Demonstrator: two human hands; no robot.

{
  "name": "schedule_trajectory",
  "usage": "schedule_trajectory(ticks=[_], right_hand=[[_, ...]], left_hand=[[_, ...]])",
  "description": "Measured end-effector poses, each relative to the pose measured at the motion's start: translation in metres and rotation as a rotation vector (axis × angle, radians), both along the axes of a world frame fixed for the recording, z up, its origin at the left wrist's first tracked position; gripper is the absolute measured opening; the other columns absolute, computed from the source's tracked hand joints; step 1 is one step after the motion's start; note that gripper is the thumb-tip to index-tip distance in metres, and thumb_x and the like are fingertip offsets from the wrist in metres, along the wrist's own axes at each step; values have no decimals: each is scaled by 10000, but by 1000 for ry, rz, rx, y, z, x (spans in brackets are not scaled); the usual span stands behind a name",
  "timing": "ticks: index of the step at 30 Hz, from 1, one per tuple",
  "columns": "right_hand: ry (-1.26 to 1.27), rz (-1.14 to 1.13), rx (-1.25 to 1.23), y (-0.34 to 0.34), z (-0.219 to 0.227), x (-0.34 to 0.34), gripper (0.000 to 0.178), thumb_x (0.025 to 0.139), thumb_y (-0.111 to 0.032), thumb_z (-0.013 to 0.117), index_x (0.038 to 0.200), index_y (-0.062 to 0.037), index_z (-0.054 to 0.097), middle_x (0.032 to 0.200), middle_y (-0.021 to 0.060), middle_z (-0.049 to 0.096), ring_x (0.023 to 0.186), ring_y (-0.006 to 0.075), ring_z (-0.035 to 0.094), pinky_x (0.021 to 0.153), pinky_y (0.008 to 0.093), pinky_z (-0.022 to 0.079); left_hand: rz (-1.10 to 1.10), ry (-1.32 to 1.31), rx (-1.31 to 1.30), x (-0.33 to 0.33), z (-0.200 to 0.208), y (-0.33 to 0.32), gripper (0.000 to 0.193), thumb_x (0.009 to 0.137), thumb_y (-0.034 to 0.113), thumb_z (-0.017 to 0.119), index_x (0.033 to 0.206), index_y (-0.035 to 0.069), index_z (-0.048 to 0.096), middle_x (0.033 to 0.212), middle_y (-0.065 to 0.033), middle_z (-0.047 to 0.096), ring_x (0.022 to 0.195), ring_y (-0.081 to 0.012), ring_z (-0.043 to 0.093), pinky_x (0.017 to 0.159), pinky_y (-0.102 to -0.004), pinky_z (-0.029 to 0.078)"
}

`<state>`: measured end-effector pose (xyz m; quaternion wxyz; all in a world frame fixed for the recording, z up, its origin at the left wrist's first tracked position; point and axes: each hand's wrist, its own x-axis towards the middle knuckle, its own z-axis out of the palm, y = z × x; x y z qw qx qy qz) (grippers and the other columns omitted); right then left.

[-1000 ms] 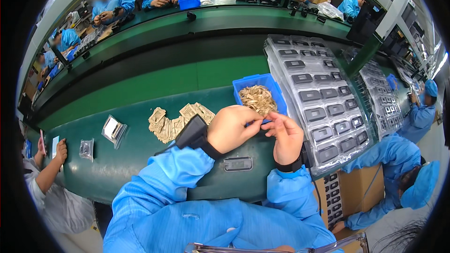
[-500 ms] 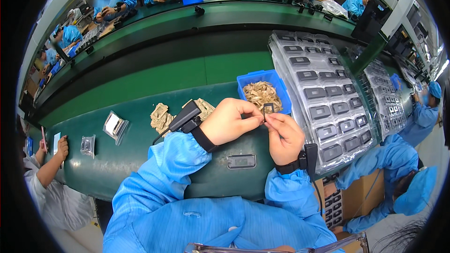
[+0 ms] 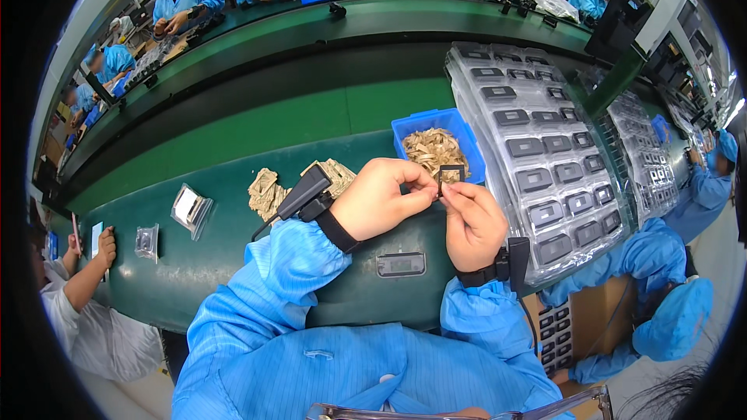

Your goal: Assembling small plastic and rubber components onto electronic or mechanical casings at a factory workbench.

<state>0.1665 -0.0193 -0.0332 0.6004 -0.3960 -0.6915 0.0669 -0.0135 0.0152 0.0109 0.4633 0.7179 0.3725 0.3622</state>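
Observation:
My left hand and my right hand meet over the green table, fingertips pinched together. Between them they hold a small black rectangular frame by its lower edge. The fingertips partly hide it. Just behind it stands a blue bin filled with tan strips. A flat dark-grey rectangular case lies on the table below my hands. Beyond my left wrist are two heaps of tan pieces, one partly covered by the wrist device.
Stacked clear plastic trays with many dark cases lean at the right. Two clear bags lie on the left of the green table. Co-workers sit across the bench, at the left end and at the right, beside a cardboard box.
The small black frame has turned to show its opening more squarely and sits slightly higher. Both hands stay nearly in place. The co-worker at the lower right has shifted a little.

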Motion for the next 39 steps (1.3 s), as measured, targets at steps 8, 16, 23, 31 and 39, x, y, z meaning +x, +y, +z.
schedule_trajectory(ticks=[8, 16, 23, 31, 39], right_hand=[[36, -74, -83, -3, -2, 2, 132, 842, 67, 679, 954, 14, 724, 902, 129, 693, 793, 222, 697, 659, 287, 536], [388, -112, -177, -1, -9, 6, 141, 889, 17, 702, 1021, -10, 744, 958, 82, 694, 740, 78, 613, 602, 205, 471], [157, -8, -121, -8, -2, 2, 187, 844, 60, 716, 1010, -17, 754, 943, 100, 699, 746, 122, 652, 599, 226, 484], [-114, 152, -98, -49, 5, -8, 204, 768, 91, 709, 937, -21, 728, 872, 151, 699, 740, 271, 694, 636, 313, 546], [-35, 361, -567, -67, 2, -1, 436, 699, -52, 859, 1114, -57, 723, 1288, 148, 632, 704, 146, 646, 593, 251, 519]], left_hand=[[145, 291, 589, 4, -4, 5, 56, 835, 55, 685, 864, 14, 661, 807, -92, 652, 789, -247, 635, 703, -356, 525], [338, 384, 763, 3, -20, 19, 129, 786, 56, 712, 913, 47, 691, 847, -89, 673, 804, -304, 619, 699, -393, 522], [36, 80, 251, 1, 17, -6, 326, 819, 126, 784, 1129, 39, 730, 1070, -146, 724, 1010, -247, 686, 833, -348, 545], [23, -20, 170, -25, -8, -57, 215, 778, 78, 813, 978, 21, 760, 1041, -127, 736, 966, -242, 708, 870, -337, 555], [57, -109, 93, -57, -30, -87, 126, 765, -3, 790, 878, 12, 737, 1018, -102, 728, 902, -202, 708, 806, -298, 563]])
